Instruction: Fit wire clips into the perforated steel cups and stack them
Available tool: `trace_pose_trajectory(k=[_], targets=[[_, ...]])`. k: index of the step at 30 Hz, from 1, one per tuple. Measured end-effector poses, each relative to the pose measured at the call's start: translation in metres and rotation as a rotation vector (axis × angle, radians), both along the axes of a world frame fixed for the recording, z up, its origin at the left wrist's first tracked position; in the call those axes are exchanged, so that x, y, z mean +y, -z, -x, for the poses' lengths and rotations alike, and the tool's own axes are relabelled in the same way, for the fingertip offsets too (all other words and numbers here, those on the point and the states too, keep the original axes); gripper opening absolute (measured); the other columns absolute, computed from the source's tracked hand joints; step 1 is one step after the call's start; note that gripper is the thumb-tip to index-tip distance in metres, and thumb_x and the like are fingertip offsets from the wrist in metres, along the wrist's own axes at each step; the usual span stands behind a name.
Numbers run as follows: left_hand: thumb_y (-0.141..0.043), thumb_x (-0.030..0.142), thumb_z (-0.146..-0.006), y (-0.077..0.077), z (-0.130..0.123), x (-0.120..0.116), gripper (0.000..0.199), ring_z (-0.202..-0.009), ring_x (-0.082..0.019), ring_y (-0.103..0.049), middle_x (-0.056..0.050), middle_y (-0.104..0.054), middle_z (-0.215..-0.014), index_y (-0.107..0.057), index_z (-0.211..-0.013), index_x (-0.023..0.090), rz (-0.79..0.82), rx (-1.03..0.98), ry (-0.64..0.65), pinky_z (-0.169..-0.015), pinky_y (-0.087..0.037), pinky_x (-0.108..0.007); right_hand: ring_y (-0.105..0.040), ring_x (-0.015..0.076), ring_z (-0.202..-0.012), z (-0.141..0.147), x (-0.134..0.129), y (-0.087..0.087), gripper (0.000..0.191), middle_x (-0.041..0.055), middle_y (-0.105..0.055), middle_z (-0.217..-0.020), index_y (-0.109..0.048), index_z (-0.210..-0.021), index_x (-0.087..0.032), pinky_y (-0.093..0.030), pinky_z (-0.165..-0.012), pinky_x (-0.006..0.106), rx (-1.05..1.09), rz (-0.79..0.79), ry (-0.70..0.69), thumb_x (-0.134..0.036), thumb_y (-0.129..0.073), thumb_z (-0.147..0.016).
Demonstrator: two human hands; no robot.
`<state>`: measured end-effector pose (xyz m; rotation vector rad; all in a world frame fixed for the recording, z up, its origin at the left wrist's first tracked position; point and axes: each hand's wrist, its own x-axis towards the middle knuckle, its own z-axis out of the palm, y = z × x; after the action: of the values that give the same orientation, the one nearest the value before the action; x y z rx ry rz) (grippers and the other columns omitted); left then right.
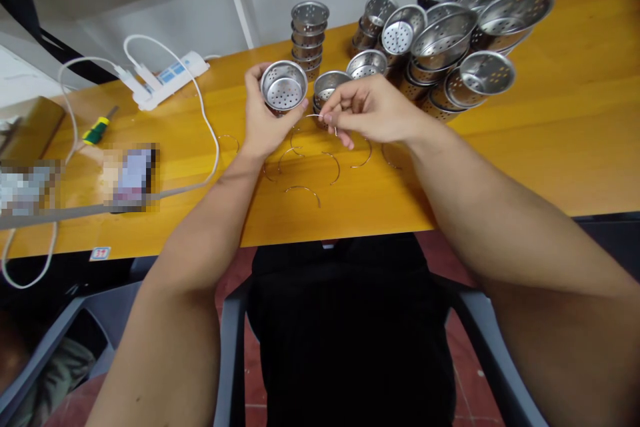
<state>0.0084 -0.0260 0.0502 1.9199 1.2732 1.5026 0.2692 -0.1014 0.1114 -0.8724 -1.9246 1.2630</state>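
Observation:
My left hand [265, 113] is wrapped round a perforated metal cup [284, 87], whose open mouth tilts toward me. Beside it, my right hand [357, 110] pinches a thin curved wire [314, 116] between thumb and fingertips. The wire's free end reaches toward the cup's near side; whether they touch I cannot tell. Several more curved wires lie loose below my hands, among them one wire [303, 188] near the table's front edge. Just behind my right fingers stands another perforated cup [331, 83], partly covered by them.
A tall stack of perforated cups [309, 40] stands at the back. Many nested cups [445, 40] crowd the back right. On the left are a power strip [173, 80] with white cables, a screwdriver [97, 131] and a phone [134, 177] on the wooden table [565, 113].

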Motion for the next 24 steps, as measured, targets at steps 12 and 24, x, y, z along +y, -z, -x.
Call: trace_pose_trajectory(k=[12,24], targets=[[-0.115,0.061,-0.083,0.003,0.004,-0.003,0.085,-0.149,-0.041,-0.08,-0.009,-0.077,-0.15,-0.065,-0.148,0.038,-0.003,-0.043,0.114,-0.133,-0.069,-0.058,-0.054,0.0172,-0.057,0.006,0.001,0.006,0.031,-0.004,-0.066,-0.072,-0.069,-0.107,-0.028,-0.043,-0.057,0.033,-0.092,-0.001,-0.08,-0.042,-0.091,-0.092],[-0.096,0.105,-0.078,0.068,0.021,0.074,0.114,-0.136,-0.038,-0.08,-0.01,-0.077,-0.149,-0.061,-0.162,0.037,-0.298,-0.142,0.543,-0.125,-0.066,-0.056,-0.051,0.0162,-0.044,0.008,0.012,0.023,0.045,-0.0037,-0.07,-0.065,-0.069,-0.109,-0.029,-0.035,-0.036,0.03,0.179,-0.059,0.081,-0.061,-0.102,-0.105]])
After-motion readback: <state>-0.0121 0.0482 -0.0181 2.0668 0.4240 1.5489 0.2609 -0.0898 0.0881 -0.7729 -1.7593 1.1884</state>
